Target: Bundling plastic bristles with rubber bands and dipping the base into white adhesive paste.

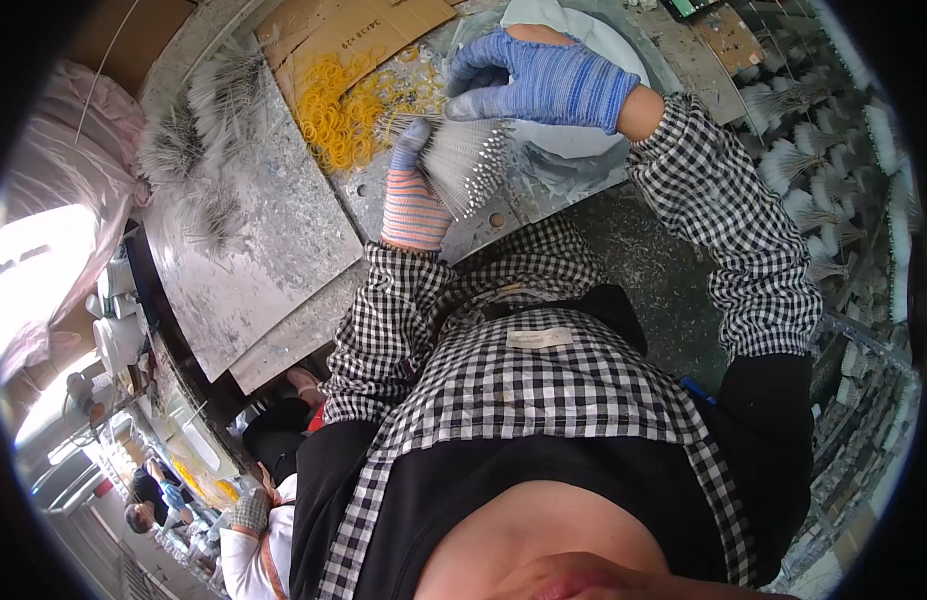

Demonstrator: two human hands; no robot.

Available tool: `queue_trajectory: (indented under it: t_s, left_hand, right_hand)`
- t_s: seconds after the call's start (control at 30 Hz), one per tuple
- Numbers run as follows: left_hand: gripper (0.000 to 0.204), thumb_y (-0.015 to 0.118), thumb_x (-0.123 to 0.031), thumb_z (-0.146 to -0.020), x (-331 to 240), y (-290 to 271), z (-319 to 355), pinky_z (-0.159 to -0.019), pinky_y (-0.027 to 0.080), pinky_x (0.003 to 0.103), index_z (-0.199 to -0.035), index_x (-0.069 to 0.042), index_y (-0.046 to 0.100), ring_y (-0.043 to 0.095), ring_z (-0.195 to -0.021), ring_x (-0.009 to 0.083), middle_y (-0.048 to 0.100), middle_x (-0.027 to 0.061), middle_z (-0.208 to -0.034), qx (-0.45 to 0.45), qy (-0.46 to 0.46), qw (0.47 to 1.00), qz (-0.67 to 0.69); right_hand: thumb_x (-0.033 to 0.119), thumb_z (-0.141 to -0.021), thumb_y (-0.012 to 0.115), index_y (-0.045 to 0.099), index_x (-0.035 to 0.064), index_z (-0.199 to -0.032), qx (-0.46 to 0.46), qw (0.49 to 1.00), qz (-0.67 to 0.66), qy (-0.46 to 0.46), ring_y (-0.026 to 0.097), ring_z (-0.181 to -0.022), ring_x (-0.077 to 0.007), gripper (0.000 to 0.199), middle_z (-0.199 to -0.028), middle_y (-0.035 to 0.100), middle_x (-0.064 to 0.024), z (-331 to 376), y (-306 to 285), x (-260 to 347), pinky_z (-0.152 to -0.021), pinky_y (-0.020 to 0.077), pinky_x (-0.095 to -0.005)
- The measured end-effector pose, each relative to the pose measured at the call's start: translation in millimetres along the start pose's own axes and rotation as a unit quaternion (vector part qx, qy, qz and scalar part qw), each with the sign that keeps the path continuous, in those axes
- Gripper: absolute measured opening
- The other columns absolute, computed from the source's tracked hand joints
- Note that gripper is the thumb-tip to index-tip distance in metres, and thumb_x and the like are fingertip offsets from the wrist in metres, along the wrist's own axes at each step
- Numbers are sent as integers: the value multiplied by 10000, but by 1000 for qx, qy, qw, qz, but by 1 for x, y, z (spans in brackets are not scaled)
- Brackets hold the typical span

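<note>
I look down on a grey, scuffed counter (283, 250) that fills the upper left of my view, with heaps of pale bristly bunches (198, 130) lying along its far edge. Past them sits a sheet of cardboard (353, 30) and, spilling from it, a pile of yellow rubber bands (353, 110). More tied bunches (803, 150) are stacked on a rack to my right.

At the centre, the fanned bundle of thin white sticks (468, 155) hangs just above the counter, beside the bands and in front of a white bowl (583, 140). My left hand (415, 195), in a striped glove, has its fingers clenched around the bundle's narrow end. My right hand (543, 80), in a blue glove, curls over the top of the fan; whether those fingers pinch the sticks or only rest on them I cannot tell.

To do this well, I judge the left grip should stay tight and low so the sticks cannot slip, while the right evens the tips.
</note>
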State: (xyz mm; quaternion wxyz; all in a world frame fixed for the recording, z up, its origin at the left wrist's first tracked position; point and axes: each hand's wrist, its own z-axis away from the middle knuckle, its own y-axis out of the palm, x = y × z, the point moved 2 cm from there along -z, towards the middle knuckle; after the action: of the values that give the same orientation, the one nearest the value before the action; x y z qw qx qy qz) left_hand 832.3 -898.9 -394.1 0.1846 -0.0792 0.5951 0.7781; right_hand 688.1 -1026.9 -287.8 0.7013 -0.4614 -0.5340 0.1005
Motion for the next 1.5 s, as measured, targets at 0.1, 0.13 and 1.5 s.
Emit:
queue_trajectory:
  t_s: [0.1,0.13,1.5]
  left_hand:
    - [638,680,-325,-927,-1,4,-2,-1075,497,520,-1375,85,483,607,-1223,379,575,266,-1356,5,-3,1000,8]
    - [638,680,-325,-927,-2,3,-3,-1075,497,520,-1375,85,483,607,-1223,379,575,266,-1356,3,-1,1000,9]
    - [271,708,-193,-970,-367,57,119,-852,523,284,-1157,-16,625,611,-929,151,662,69,-1061,-326,606,410,-599]
  right_hand:
    - [513,-887,714,722,75,-1153,14,1000,-5,1,712,-1007,-241,513,-1060,738,-109,-2,2,-2,-949,547,-353]
    - [512,-889,713,722,73,-1153,24,1000,-4,-2,714,-1001,-239,512,-1059,738,-111,-4,3,-2,-945,549,-352]
    - [219,-863,600,747,123,-894,-153,904,236,-323,700,-803,-324,179,-884,746,-127,-291,-9,198,-608,494,-486]
